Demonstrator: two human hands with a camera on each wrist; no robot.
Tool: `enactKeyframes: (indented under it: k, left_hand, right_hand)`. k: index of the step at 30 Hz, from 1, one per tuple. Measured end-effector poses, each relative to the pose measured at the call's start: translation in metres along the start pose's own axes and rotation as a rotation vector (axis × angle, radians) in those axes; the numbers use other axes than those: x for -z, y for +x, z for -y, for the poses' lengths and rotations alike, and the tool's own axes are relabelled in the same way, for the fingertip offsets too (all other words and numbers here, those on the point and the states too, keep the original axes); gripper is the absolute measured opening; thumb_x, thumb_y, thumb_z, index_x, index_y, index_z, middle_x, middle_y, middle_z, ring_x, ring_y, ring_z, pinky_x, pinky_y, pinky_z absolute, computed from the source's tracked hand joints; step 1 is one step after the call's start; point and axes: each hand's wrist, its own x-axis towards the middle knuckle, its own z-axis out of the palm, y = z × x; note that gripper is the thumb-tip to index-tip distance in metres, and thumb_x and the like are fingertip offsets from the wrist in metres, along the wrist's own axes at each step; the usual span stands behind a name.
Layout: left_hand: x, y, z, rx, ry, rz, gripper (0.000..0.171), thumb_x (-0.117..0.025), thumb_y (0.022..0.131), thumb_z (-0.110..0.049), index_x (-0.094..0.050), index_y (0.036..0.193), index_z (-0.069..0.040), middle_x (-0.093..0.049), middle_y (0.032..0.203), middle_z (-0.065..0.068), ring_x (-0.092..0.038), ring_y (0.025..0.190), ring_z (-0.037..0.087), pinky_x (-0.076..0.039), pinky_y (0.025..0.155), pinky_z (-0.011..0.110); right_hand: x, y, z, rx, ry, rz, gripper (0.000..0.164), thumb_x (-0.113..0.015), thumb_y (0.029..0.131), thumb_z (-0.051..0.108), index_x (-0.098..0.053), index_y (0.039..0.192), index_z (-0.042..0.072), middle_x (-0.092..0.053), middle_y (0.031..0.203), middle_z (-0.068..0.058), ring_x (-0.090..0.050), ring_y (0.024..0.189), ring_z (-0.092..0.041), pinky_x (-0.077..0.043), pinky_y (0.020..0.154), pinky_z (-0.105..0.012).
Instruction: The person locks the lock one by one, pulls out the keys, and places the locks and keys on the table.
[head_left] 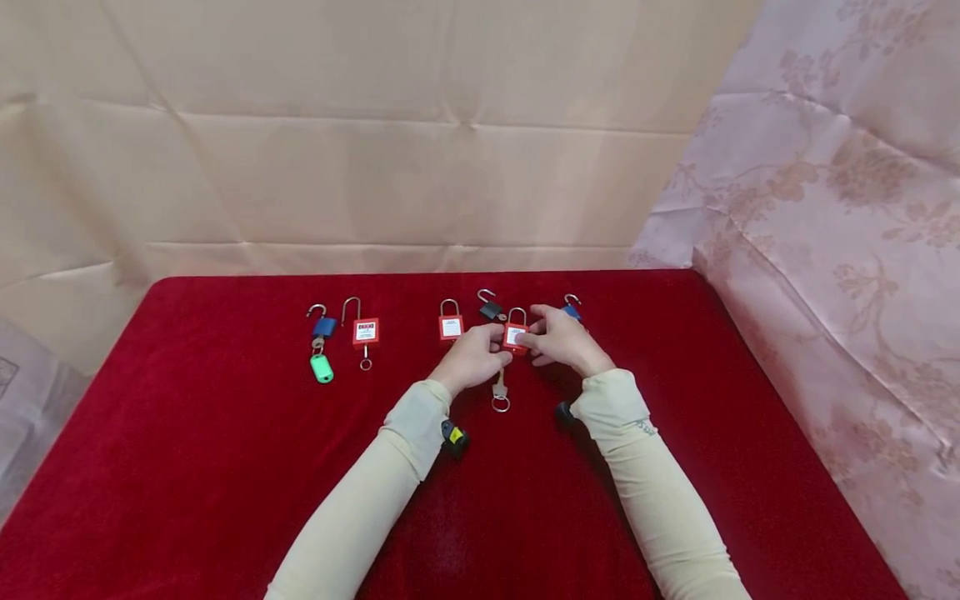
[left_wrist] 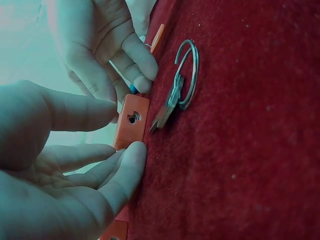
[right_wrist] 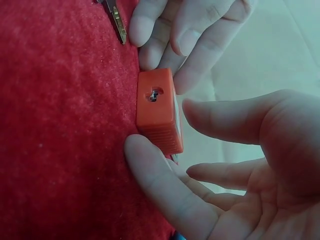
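Between both hands stands a red padlock (head_left: 516,336) with a white label, its shackle closed and pointing away. My left hand (head_left: 471,358) holds its left side with thumb and fingers. On the right side my right hand (head_left: 564,337) holds it, thumb over the label in the head view. In the left wrist view, the keyhole end of the padlock (left_wrist: 130,132) faces the camera and has no key in it. A key (left_wrist: 170,102) on a metal ring (head_left: 500,404) lies on the cloth just in front.
Left of my hands lie a closed red padlock (head_left: 451,327), an open red padlock (head_left: 366,333), and an open blue padlock (head_left: 324,327) with a green tag (head_left: 322,368). A dark open padlock (head_left: 491,310) lies behind; another blue padlock (head_left: 572,312) is partly hidden by my right hand.
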Motion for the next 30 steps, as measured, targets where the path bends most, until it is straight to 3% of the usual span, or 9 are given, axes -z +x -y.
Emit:
enactKeyframes:
  k: [8, 12, 15, 19, 23, 30]
  left_hand:
    - [0.007, -0.005, 0.005, -0.042, 0.025, -0.038, 0.044, -0.065, 0.097, -0.01, -0.057, 0.139, 0.001, -0.065, 0.128, 0.014, -0.063, 0.111, 0.026, -0.051, 0.097, 0.039]
    - [0.022, -0.014, 0.006, -0.069, -0.007, -0.113, 0.05, -0.065, 0.097, -0.012, -0.052, 0.143, 0.004, -0.062, 0.134, 0.018, -0.064, 0.114, 0.028, -0.051, 0.098, 0.04]
    - [0.039, -0.022, 0.006, -0.099, -0.022, -0.183, 0.05, -0.066, 0.097, -0.013, -0.052, 0.143, 0.003, -0.062, 0.134, 0.02, -0.065, 0.114, 0.029, -0.052, 0.097, 0.041]
    - [0.069, -0.036, 0.007, -0.112, 0.063, -0.295, 0.05, -0.067, 0.096, -0.015, -0.053, 0.142, 0.001, -0.062, 0.132, 0.021, -0.063, 0.115, 0.03, -0.051, 0.097, 0.043]
    - [0.099, -0.05, 0.015, -0.088, 0.199, -0.384, 0.052, -0.068, 0.096, -0.019, -0.053, 0.142, 0.001, -0.06, 0.133, 0.02, -0.06, 0.118, 0.035, -0.047, 0.101, 0.049]
    - [0.134, -0.068, 0.037, 0.001, 0.378, -0.445, 0.058, -0.065, 0.096, -0.023, -0.049, 0.142, 0.008, -0.056, 0.134, 0.028, -0.054, 0.123, 0.042, -0.042, 0.103, 0.056]
  right_hand:
    - [-0.002, -0.003, 0.004, 0.035, -0.028, 0.0, 0.072, -0.068, 0.097, 0.012, -0.028, 0.155, -0.005, -0.055, 0.132, -0.03, -0.072, 0.085, -0.03, -0.061, 0.071, -0.038]
    - [0.001, -0.006, 0.013, 0.107, -0.128, -0.054, 0.073, -0.07, 0.096, 0.016, -0.031, 0.155, -0.003, -0.051, 0.14, -0.029, -0.073, 0.082, -0.033, -0.06, 0.073, -0.038]
    - [0.002, -0.008, 0.022, 0.183, -0.195, -0.096, 0.071, -0.07, 0.096, 0.02, -0.035, 0.154, 0.0, -0.054, 0.139, -0.027, -0.072, 0.091, -0.034, -0.057, 0.084, -0.041]
    - [-0.001, -0.009, 0.034, 0.275, -0.179, -0.11, 0.066, -0.072, 0.095, 0.021, -0.042, 0.151, 0.004, -0.056, 0.137, -0.024, -0.066, 0.108, -0.034, -0.052, 0.095, -0.045]
    - [-0.007, -0.006, 0.046, 0.342, -0.081, -0.088, 0.06, -0.072, 0.095, 0.018, -0.047, 0.149, 0.007, -0.058, 0.135, -0.018, -0.066, 0.112, -0.032, -0.053, 0.095, -0.044]
    - [-0.026, 0.002, 0.063, 0.423, 0.079, -0.033, 0.055, -0.072, 0.096, 0.015, -0.051, 0.146, 0.011, -0.062, 0.131, -0.01, -0.065, 0.113, -0.028, -0.053, 0.095, -0.04]
